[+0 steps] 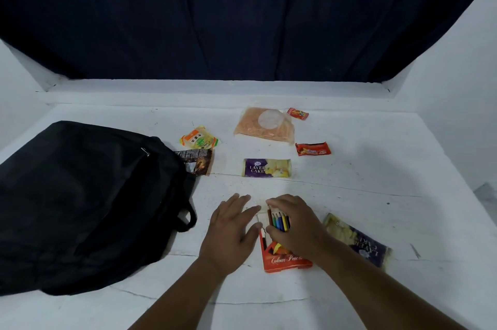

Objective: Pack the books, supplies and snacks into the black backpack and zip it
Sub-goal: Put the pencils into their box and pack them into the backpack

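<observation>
Loosely, colour pencils protrude from pencil box.

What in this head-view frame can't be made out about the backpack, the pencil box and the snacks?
- Black backpack: no way to tell if it is open or what is inside; dark fabric swallows detail, and its left side is cut off by the frame edge.
- Colour pencils box: its upper part is covered by the right hand.
- Dark snack packet: partly hidden behind the backpack.
- Small red packet: print too small to read.
</observation>
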`<control>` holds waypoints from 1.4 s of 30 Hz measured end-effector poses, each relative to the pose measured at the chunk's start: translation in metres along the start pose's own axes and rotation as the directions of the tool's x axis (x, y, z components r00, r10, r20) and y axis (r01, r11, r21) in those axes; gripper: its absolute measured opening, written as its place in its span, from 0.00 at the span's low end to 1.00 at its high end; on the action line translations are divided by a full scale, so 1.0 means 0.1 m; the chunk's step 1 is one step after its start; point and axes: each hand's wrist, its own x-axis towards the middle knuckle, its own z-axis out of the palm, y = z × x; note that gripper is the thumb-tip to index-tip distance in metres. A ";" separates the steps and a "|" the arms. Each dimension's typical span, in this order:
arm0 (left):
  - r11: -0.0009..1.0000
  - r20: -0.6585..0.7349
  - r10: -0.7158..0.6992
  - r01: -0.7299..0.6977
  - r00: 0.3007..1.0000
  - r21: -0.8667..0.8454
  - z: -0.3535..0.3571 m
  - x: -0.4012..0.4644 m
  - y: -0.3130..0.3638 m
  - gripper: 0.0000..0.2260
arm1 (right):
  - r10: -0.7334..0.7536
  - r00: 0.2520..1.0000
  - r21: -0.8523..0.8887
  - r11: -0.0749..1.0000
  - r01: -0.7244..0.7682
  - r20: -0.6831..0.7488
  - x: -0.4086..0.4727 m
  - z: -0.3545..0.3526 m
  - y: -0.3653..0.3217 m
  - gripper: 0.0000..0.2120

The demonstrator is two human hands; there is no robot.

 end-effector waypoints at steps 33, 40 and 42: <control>0.965 -0.126 -0.098 0.063 0.987 -0.254 -0.10 -0.05 0.14 0.19 | -0.119 0.993 0.022 0.993 0.119 -0.011 -0.12 -0.02 0.05 0.19; 0.967 -0.403 -0.163 0.064 0.900 -0.249 -0.58 -0.20 0.20 0.13 | -0.156 0.976 0.140 0.974 0.177 -0.151 0.01 -0.19 -0.19 0.11; 0.969 -0.451 -0.186 0.087 0.873 -0.230 -0.78 -0.28 0.19 0.11 | -0.139 0.984 0.181 0.971 0.157 -0.109 0.06 -0.20 -0.34 0.09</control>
